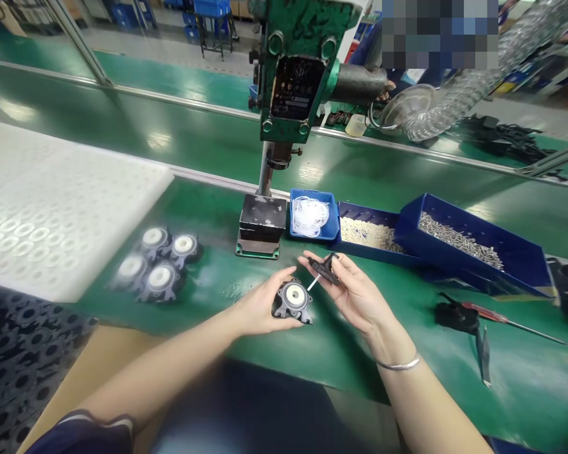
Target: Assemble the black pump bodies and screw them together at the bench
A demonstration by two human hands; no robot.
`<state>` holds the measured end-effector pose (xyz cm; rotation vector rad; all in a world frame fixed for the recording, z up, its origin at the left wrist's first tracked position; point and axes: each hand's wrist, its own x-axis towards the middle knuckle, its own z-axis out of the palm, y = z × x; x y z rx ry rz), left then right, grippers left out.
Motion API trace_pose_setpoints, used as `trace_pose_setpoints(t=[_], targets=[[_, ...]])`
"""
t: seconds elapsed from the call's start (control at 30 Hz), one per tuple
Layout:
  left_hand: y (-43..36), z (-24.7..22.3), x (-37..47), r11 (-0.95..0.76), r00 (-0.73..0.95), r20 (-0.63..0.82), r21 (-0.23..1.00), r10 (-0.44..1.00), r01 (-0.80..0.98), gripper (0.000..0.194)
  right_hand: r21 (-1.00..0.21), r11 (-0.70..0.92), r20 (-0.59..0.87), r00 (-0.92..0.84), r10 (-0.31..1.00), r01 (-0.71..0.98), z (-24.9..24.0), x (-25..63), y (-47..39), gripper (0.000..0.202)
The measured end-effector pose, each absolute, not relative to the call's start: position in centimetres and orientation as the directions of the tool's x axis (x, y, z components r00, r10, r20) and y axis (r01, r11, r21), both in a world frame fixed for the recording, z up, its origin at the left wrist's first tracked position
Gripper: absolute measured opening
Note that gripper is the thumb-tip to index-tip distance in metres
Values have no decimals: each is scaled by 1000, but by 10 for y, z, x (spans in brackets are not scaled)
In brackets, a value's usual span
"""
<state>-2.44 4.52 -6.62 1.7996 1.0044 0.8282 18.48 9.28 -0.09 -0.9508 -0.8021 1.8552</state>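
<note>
The left hand [260, 309] grips a dark housing [295, 296] mid-scene, over the green surface [341, 359]. The right hand [360, 295] pinches a black part [325, 271] whose white pin [313, 282] seems just beside the housing. Four similar housings [161, 278] sit left.

A lone camera on the person's head looks forward and down from above the near edge of the table [208, 214], close in, with the left hand [260, 307] and right hand [357, 296] around mid-frame. Its view runs past the far edge to the floor [170, 39] beyond.
</note>
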Motion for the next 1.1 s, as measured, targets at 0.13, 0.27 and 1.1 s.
trace_pose_setpoints(t=[0.13,0.27,1.1], targets=[[46,-66,-24,-270,450,122,920,885,283,103,-849,-388,-282,-314,907,-359,-3,181,92,14],[47,-65,-24,-268,439,134,928,888,259,104,-906,-294,-203,-296,933,-304,-7,174,87,12],[47,-79,-23,-449,455,314,864,833,226,64,-895,316,188,-378,907,314,-36,163,54,15]])
